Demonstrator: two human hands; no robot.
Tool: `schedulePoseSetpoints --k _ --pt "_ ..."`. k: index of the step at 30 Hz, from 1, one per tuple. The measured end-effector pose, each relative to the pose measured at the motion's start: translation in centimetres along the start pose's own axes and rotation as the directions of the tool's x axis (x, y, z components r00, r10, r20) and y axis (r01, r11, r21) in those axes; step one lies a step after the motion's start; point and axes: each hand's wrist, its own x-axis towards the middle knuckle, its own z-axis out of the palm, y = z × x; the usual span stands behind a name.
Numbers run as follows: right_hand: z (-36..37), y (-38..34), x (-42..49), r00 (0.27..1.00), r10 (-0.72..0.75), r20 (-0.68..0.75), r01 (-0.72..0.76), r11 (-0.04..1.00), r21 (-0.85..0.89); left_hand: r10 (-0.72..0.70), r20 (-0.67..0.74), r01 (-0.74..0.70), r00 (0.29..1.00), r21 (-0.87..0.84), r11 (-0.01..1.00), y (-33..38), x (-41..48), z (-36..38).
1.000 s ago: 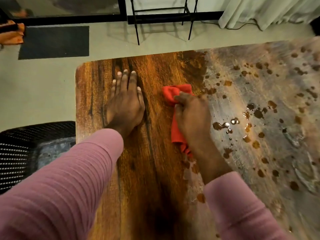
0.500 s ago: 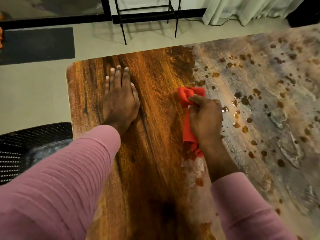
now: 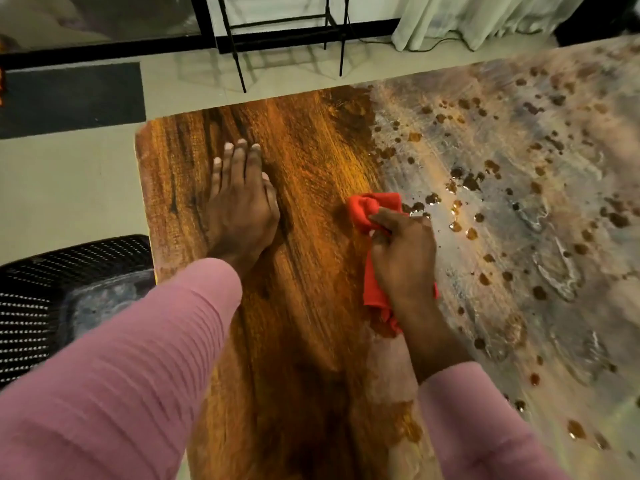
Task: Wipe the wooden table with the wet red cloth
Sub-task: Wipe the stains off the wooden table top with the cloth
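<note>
1. 2 hands in frame, both down on the wooden table.
2. Found the left hand pressed flat on dark, glossy wood, fingers straight and close together, holding nothing.
3. Found the right hand curled round the red cloth, thumb and fingers bunching it against the tabletop.
4. Saw 1 crumpled end of the cloth poking out just ahead of the right fingertips, the other end trailing back under the palm toward the wrist.
5. Noted brown droplets and a pale, streaky film beyond the right fingers and to their outer side, the nearest drops just beside the cloth.
6. Noted clean grain between the 2 hands and ahead of the left fingertips.
7. Spotted pink sleeves on both forearms.
8. Spotted a black mesh chair off the table edge, to the outer side of the left hand.
9. Spotted a dark mat, black metal legs and a pale curtain well beyond all fingertips.
</note>
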Motion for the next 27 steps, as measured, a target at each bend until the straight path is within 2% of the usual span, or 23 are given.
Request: schedulePoseSetpoints --k 3,5,6,8,10,11,13,15,17,18,20,22,23,25,27 --pt "0.1 -0.9 -4.5 0.959 -0.247 0.143 0.239 0.969 0.067 0.012 0.048 -0.010 0.999 -0.054 0.998 1.7 -3.0 -0.4" --pt "-1.0 0.4 -5.8 0.921 -0.344 0.185 0.334 0.939 0.085 -0.013 0.070 0.020 0.997 -0.090 0.996 2.6 -5.1 -1.0" --pt "-1.7 1.3 -5.5 0.929 -0.318 0.187 0.311 0.948 0.067 -0.031 0.080 0.039 0.996 -0.107 0.993 3.0 -6.3 -1.3" --pt "-2.5 2.9 -4.4 0.981 -0.140 0.136 0.143 0.990 -0.012 -0.036 0.111 0.051 0.993 -0.134 0.990 3.8 -8.9 -2.0" --pt "-2.6 3.1 -4.0 0.999 0.000 0.052 0.004 0.998 -0.067 -0.015 0.153 0.036 0.988 -0.139 0.990 4.6 -11.2 -2.4" --pt "-2.5 2.3 -4.4 1.000 -0.004 0.030 0.006 0.998 -0.065 -0.004 0.167 0.028 0.986 -0.137 0.990 4.8 -11.9 -2.6" --pt "-2.2 0.6 -7.0 0.987 -0.136 0.083 0.136 0.991 0.010 -0.001 0.177 0.026 0.984 -0.144 0.989 5.1 -12.9 -2.8" --pt "-2.4 0.6 -10.3 0.932 -0.319 0.175 0.314 0.948 0.052 -0.018 0.177 0.050 0.984 -0.173 0.984 5.1 -13.1 -3.0" --pt "-3.4 2.4 -11.9 0.891 -0.396 0.224 0.395 0.917 0.051 -0.032 0.171 0.063 0.985 -0.175 0.983 4.9 -13.5 -3.2" --pt "-4.1 3.5 -11.7 0.910 -0.359 0.205 0.362 0.932 0.024 -0.030 0.171 0.058 0.985 -0.165 0.985 4.9 -13.9 -3.3" --pt "-5.0 5.3 -10.0 0.981 -0.173 0.094 0.178 0.983 -0.050 -0.018 0.175 0.045 0.984 -0.150 0.988 5.3 -14.8 -3.4" --pt "-5.0 5.8 -8.9 1.000 -0.028 0.013 0.028 0.996 -0.079 -0.029 0.174 0.055 0.984 -0.144 0.988 6.0 -16.3 -3.5" --pt "-5.0 5.3 -9.2 1.000 -0.014 0.012 0.015 0.998 -0.069 -0.041 0.168 0.066 0.985 -0.141 0.988 6.3 -17.1 -3.5" --pt "-4.6 3.8 -11.6 0.993 -0.093 0.073 0.093 0.996 0.003 -0.064 0.160 0.087 0.985 -0.143 0.986 6.9 -18.4 -3.6" --pt "-4.5 3.4 -15.5 0.945 -0.288 0.159 0.281 0.958 0.065 -0.090 0.156 0.113 0.984 -0.151 0.982 7.4 -19.5 -3.7"
